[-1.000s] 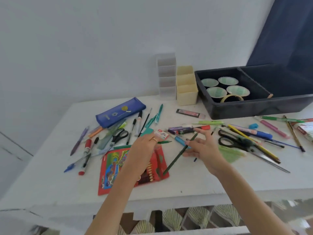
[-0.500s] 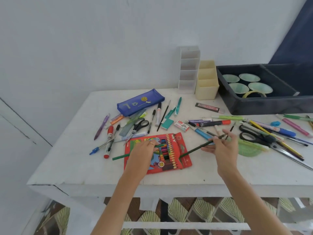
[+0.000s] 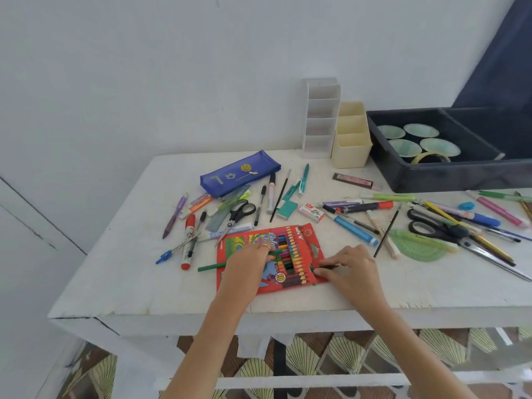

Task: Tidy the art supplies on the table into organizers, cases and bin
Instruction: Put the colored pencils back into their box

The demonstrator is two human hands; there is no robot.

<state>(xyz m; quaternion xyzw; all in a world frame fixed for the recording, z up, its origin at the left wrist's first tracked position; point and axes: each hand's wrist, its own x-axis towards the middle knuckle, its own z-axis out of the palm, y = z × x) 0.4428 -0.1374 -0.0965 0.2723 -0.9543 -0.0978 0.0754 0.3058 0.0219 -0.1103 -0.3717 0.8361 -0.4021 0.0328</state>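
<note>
Refilling the flat red cardboard pencil box (image 3: 305, 240) at frame centre: right hand (image 3: 349, 270) pinches a dark green pencil (image 3: 328, 267) at its edge, left hand (image 3: 249, 264) holds a lighter green pencil (image 3: 210, 267). Next, I'd slot both in.

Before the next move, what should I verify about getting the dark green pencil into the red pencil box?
1. Red pencil box lies flat on the table: ok.
2. Left hand steadies the box: ok.
3. Right hand has a pinch grip on the dark green pencil at the box's right edge: ok.
4. Pencil tip lined up with a free slot: cannot tell, fingers hide it.
5. Green pencil under the left hand is stowed: not ok, it sticks out past the box's left edge.
</note>
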